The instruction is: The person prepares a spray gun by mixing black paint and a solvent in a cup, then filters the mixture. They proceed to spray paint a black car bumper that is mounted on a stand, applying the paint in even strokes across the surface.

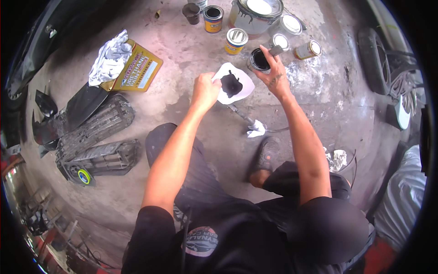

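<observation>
My left hand (pixel 208 90) is closed on the edge of a white paper paint strainer (pixel 245 86), which has a dark pool of black paint in its middle. Whatever is under the strainer is hidden. Just right of it, my right hand (pixel 275 78) grips an open can of black paint (pixel 259 60), thumb and fingers around its rim. A small dark flat piece (pixel 276 50) shows at the fingertips; I cannot make out what it is. From below the strainer a hose (pixel 241 113) runs toward me, with a white rag (pixel 256 129) wrapped around it.
Beyond my hands stand a yellow can (pixel 237 41), an open can (pixel 213 19), a large paint-streaked bucket (pixel 246 20) and several smaller cans. At left, a white cloth (pixel 111 57) lies over a yellow thinner tin (pixel 141 68), near black plastic car parts (pixel 100 118). A tire (pixel 374 59) stands at right.
</observation>
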The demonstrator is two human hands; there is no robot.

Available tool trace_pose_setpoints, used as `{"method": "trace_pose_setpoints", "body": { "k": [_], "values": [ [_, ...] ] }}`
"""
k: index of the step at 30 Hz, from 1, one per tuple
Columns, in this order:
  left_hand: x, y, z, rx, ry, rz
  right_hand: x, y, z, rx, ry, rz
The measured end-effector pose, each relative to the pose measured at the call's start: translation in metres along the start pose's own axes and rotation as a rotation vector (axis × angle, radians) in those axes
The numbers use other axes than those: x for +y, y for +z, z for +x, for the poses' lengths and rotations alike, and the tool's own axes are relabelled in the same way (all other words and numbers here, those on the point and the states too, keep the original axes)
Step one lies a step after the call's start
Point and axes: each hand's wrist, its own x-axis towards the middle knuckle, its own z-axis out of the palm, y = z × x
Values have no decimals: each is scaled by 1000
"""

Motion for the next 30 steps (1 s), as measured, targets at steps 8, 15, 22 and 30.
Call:
{"method": "trace_pose_setpoints", "body": {
  "k": [8, 15, 22, 30],
  "values": [
    [3, 11, 7, 47, 104, 68, -61, -91, 19, -224, -193, -261],
    [3, 12, 10, 31, 66, 50, -92, -102, 27, -382, -449, -515],
    [6, 9, 9, 2, 46, 50, -104, -93, 25, -525, -568, -692],
    [9, 8, 11, -2, 58, 24, -112, -82, 26, -556, -648, -841]
  ]
}}
